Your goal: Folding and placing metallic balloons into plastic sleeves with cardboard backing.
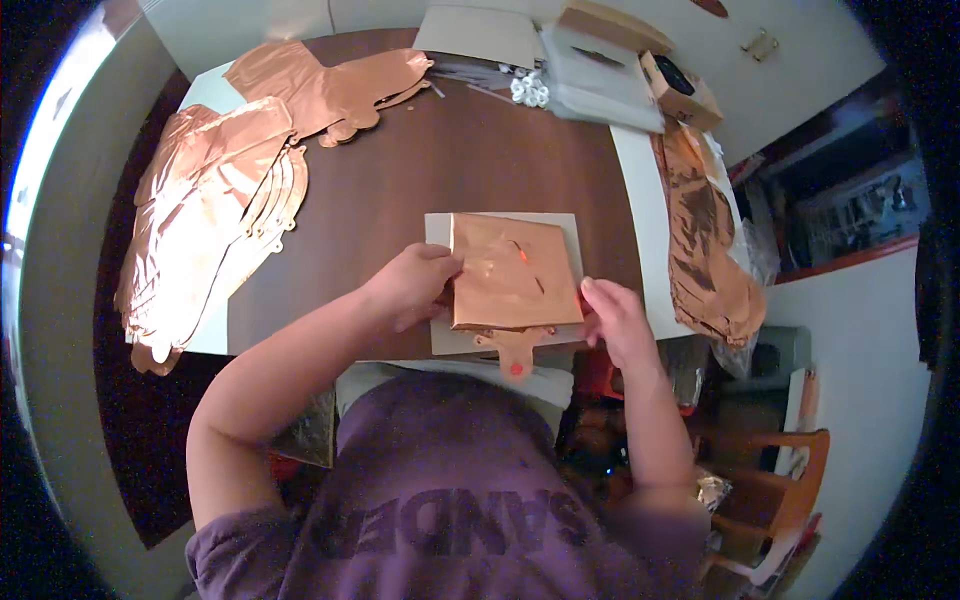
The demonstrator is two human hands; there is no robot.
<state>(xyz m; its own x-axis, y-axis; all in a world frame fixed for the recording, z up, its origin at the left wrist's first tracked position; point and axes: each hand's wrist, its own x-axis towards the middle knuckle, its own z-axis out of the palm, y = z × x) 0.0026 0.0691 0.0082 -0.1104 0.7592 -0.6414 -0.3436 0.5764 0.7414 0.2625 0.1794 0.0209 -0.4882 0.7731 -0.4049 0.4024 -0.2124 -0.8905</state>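
A copper-coloured foil balloon (500, 285), deflated and folded into a flat square, lies on a pale board (440, 342) near the table's front edge. Its tabbed end, with small holes and a red dot, sticks out toward me. Two short dark and orange marks or reflections show on its top. My left hand (415, 285) is closed at the left edge, thumb against the foil and the other fingers curled lower down. At the right edge my right hand (615, 320) pinches near the front corner, its fingertips partly hidden.
Flat copper foil balloons (215, 190) are piled on the table's left side. Another foil stack (695, 230) hangs along the right edge. White rolls (530, 90), clear plastic bags (597, 85) and an open cardboard box (683, 88) stand at the back. A wooden chair (790, 490) is at right.
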